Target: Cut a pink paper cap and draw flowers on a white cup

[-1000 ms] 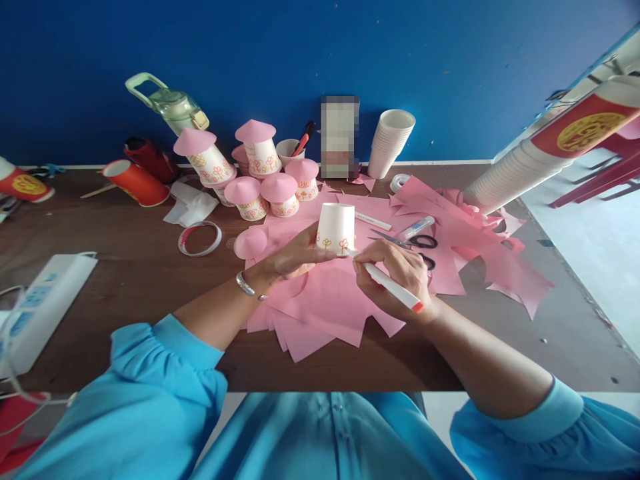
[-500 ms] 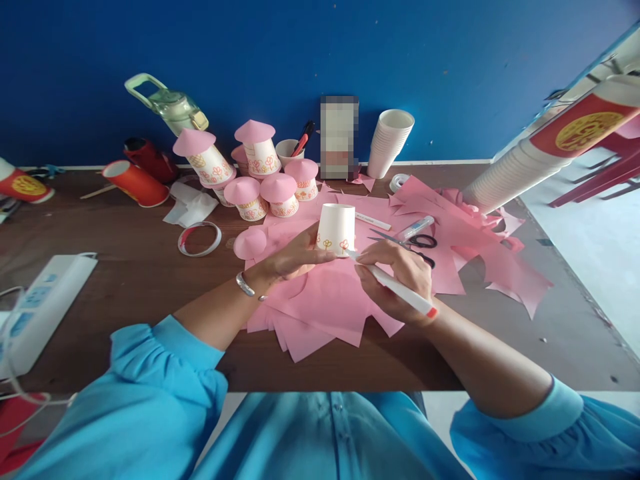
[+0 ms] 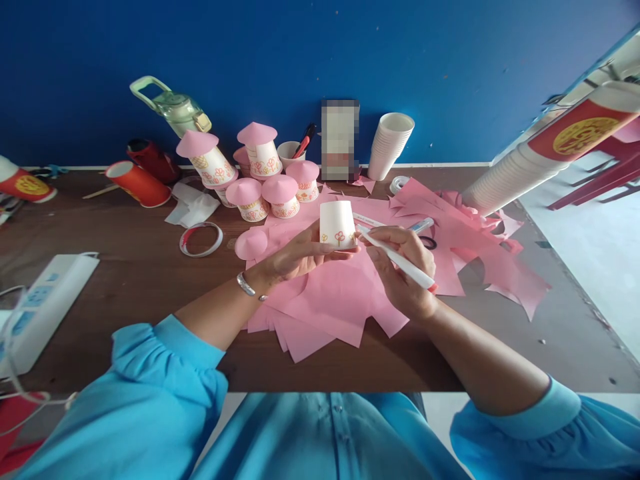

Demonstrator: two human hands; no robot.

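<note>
Flowered paper cup (image 3: 337,217) in one hand, white marker (image 3: 406,268) in the other

From the head camera, we see the left hand (image 3: 304,255) holding the cup low, above pink paper sheets (image 3: 325,310); the cup hides some of its fingers. Our right hand (image 3: 414,252) pinches the marker, its tip beside the cup; whether they touch, we cannot tell. Behind that hand, one black handle loop (image 3: 428,243) shows, the rest covered. A pixelated rectangle (image 3: 340,140) leans unreadable against the blue wall (image 3: 250,53).
</note>
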